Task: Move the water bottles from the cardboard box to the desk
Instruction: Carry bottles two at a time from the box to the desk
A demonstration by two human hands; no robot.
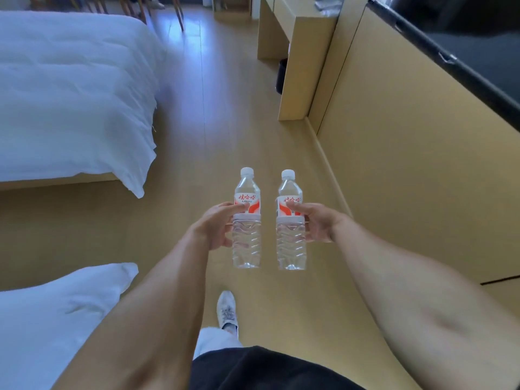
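While both bottles are carried upright, caps up, the key relation is where the desk (302, 32) lies: ahead and to the right of the hands, far end of the room, well apart from them. The left hand (215, 226) grasps the left bottle (247, 220) around its middle, thumb on the red-and-white label, fingers wrapped behind. The right hand (316, 223) grasps the right bottle (291, 223) the same way, thumb across the label. Bottles sit side by side, close but not touching, long axes vertical, both held out over the wooden floor (219, 130). Both look full and capped.

The cardboard box is not in view. A bed (70, 94) lies to the left, a second white bedding corner (56, 319) near the left forearm, and a tan wall panel (408, 164) runs along the right. One white shoe (227, 311) shows below the bottles.

Judgement: transport step, mid-carry. The right hand is on the desk's side, so its bottle would likely reach the desk first. Desk top appears partly occupied by something pale; too blurred to tell. Risk is low; grips look firm.
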